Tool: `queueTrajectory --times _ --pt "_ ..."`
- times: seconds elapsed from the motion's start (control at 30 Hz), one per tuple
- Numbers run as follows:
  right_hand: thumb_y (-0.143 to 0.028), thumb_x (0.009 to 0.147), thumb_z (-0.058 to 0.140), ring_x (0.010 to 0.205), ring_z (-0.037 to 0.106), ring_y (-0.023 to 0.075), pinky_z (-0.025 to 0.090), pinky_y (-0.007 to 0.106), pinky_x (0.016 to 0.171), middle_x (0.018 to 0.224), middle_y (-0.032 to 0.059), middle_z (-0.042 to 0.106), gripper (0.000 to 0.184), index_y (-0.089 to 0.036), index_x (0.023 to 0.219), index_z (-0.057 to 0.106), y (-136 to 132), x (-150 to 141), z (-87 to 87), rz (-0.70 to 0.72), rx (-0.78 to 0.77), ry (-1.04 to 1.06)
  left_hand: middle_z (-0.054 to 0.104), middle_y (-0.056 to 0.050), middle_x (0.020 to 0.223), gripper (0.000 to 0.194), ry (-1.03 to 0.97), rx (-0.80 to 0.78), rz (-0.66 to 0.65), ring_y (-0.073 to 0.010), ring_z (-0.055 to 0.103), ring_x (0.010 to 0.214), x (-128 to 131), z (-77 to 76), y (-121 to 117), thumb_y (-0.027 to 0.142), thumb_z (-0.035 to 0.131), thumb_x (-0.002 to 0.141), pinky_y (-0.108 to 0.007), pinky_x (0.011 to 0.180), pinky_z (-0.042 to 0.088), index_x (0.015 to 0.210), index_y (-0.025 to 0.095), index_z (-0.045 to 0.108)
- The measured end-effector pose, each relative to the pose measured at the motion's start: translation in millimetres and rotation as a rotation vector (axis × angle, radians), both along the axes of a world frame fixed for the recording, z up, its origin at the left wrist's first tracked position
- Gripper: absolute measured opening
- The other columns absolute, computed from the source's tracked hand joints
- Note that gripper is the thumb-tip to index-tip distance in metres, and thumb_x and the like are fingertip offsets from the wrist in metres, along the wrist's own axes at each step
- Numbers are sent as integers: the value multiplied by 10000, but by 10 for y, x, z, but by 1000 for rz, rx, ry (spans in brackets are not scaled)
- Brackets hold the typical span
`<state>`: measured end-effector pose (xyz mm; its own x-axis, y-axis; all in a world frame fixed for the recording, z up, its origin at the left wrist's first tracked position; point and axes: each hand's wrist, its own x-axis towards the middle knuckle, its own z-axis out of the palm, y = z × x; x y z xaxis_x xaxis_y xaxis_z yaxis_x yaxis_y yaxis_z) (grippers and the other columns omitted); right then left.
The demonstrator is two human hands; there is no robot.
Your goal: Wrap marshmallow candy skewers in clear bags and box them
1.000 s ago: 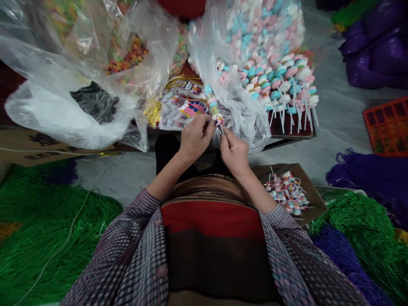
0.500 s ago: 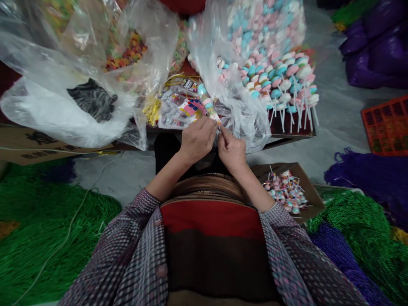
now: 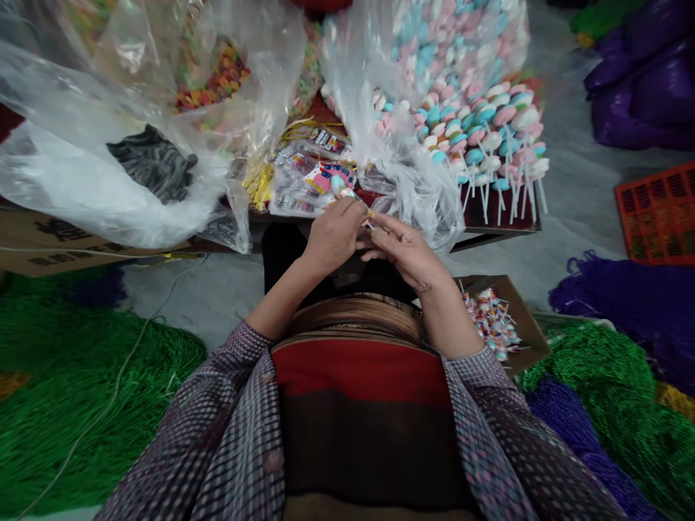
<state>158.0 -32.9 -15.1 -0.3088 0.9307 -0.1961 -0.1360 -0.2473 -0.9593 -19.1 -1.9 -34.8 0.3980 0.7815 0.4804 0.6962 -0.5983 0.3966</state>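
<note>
A marshmallow candy stick [image 3: 339, 186] in a clear, printed wrapper points away from me above the table's front edge. My left hand [image 3: 337, 230] is closed around its near part, hiding much of it. Close against it, my right hand [image 3: 405, 250] has its fingertips at the wrapper's gathered end [image 3: 368, 223], where a small yellow bit shows. Its index finger lies long over the top and the lower fingers are somewhat apart. Just beyond are flat printed wrappers [image 3: 304, 174] and a bunch of gold twist ties [image 3: 259, 184].
Marshmallow sticks [image 3: 489, 137] lie piled at the table's right, their white ends over the edge. Clear bags of ring candies [image 3: 217, 79] stand at the back left. On the floor are a carton [image 3: 526, 325] of wrapped candies, an orange crate [image 3: 656, 213] and green strands [image 3: 98, 383].
The candy stick has dropped lower and nearer, so less of it shows past my left hand. My right hand has turned, its fingers spreading from a tight pinch.
</note>
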Motion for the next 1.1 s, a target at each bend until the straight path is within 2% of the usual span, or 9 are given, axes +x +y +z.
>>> queueTrajectory --times 0.07,0.13,0.27,0.33,0.57,0.73,0.87,1.0,1.1 --pt "-573 802 813 886 753 159 646 284 739 1059 31 780 513 -267 1205 729 5 25 -7 14 -38 -1 679 -87 967 248 46 -2 3 -216 629 907 3 -14 -11 202 362 1057 -331 789 482 998 196 603" --pt "-557 786 830 848 733 150 636 280 717 1018 20 778 471 -256 1139 749 40 16 -71 -31 -19 -65 679 -84 961 242 74 -7 4 -215 625 902 26 -23 -29 201 372 1053 -327 771 480 986 196 605" --pt "-536 764 848 736 671 159 604 311 666 876 -3 750 442 -257 1094 754 119 -89 -264 -199 151 -245 682 -88 969 240 107 -29 3 -217 629 905 80 9 -74 209 371 1054 -326 766 481 988 194 601" --pt "-558 782 826 697 653 164 590 323 659 800 -11 719 436 -259 1091 751 122 -133 -308 -248 205 -276 684 -98 992 238 129 -44 -15 -224 635 924 77 50 -84 200 369 1051 -333 784 485 1007 190 602" --pt "-613 766 813 636 628 122 548 287 639 765 -21 705 437 -233 976 762 95 -92 -163 -165 182 -226 682 -97 997 241 177 -38 -92 -228 632 955 -5 181 -54 163 375 1035 -338 822 495 1028 183 614" --pt "-584 748 819 598 563 121 471 274 595 648 -28 644 401 -198 788 719 125 -76 -100 -225 216 -351 667 -86 982 224 193 -106 -139 -225 630 955 -22 247 -36 154 401 1022 -340 821 485 1008 186 622" --pt "-616 774 770 623 604 153 504 297 620 681 1 666 408 -213 783 706 100 -92 -37 -220 131 -319 659 -83 991 213 183 -176 -162 -238 636 970 -67 273 -5 174 417 1016 -358 848 481 1021 192 630" --pt "-558 860 686 680 612 170 499 307 673 716 8 663 336 -230 788 701 71 -112 -38 -223 246 -435 655 -94 985 186 119 -188 -134 -255 639 963 -72 227 1 221 423 1024 -379 848 486 1007 195 607" --pt "-487 862 681 712 588 166 480 303 695 734 -5 645 263 -226 841 700 90 -98 -106 -179 308 -490 658 -96 957 184 96 -159 -133 -256 636 941 -32 200 -19 215 413 1021 -386 834 494 977 202 592"
